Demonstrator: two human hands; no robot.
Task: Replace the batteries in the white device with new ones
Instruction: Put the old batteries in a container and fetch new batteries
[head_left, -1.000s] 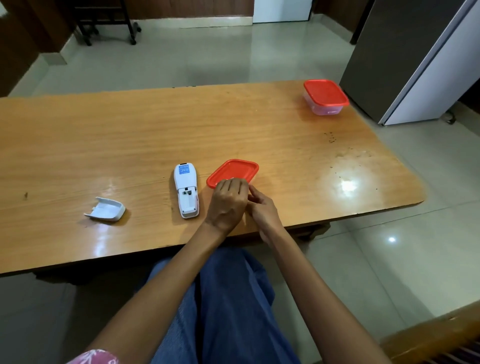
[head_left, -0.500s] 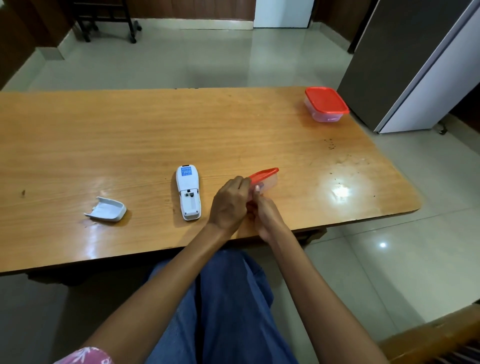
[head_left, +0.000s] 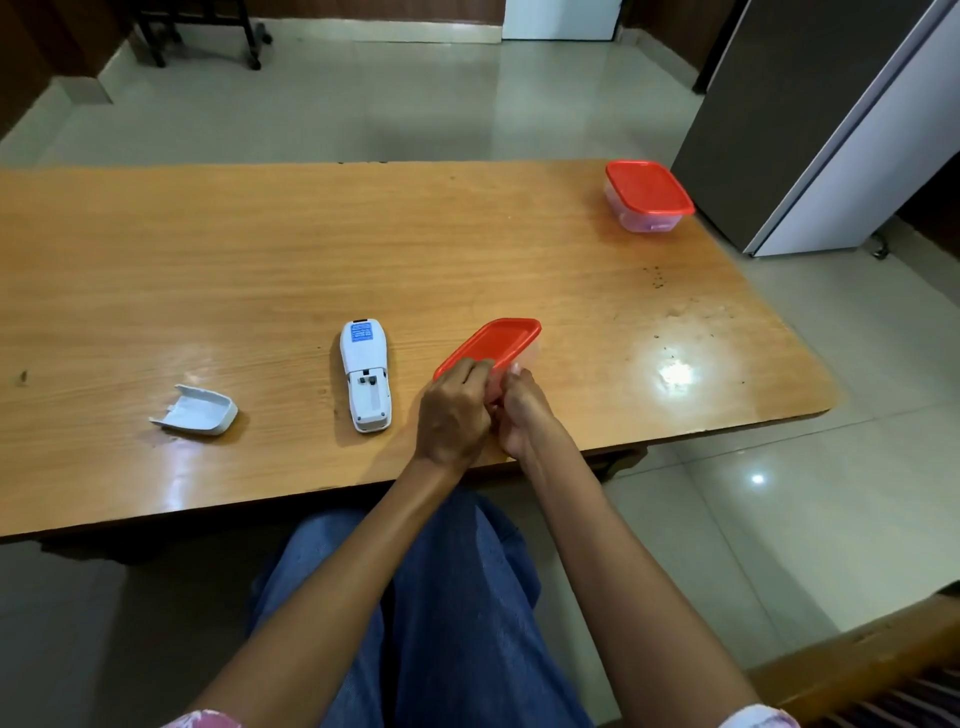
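Red on top, clear below: near container (head_left: 491, 345) tipped up off the bench (head_left: 208, 260) at its near end, gripped between both hands. Left hand (head_left: 454, 415) curled over the near rim, fingers (head_left: 475, 370) hooked on the edge of the lid (head_left: 506, 335). Right hand (head_left: 524, 415) wrapped round the tub underneath, fingers (head_left: 515, 375) pinching its corner. No gap visible between lid and tub.

White device (head_left: 365, 374) lying face down on the bench just left of the hands, untouched. Battery bay (head_left: 371, 397) open and, as far as can be made out, empty. Battery cover (head_left: 197, 410) further left, inside up, well apart from the device.

Step in hand, by the look of it: opening the near container to reach the new batteries, old ones apparently out. Next move likely to call for a steady hold on the tub with the right hand and an upward peel of the lid corner with the left. Gentle enough to avoid scattering the contents. After that, cells picked out and matched to the bay's polarity.

Hidden or unclear:
- contents of the near container, masked by lid and hands
- both thumbs
- state of the lid seal, parted or not
- markings inside the bay, too small to read

Far container (head_left: 647, 195) at the far right corner of the bench, lid on, something faint behind its clear wall, too small to name.
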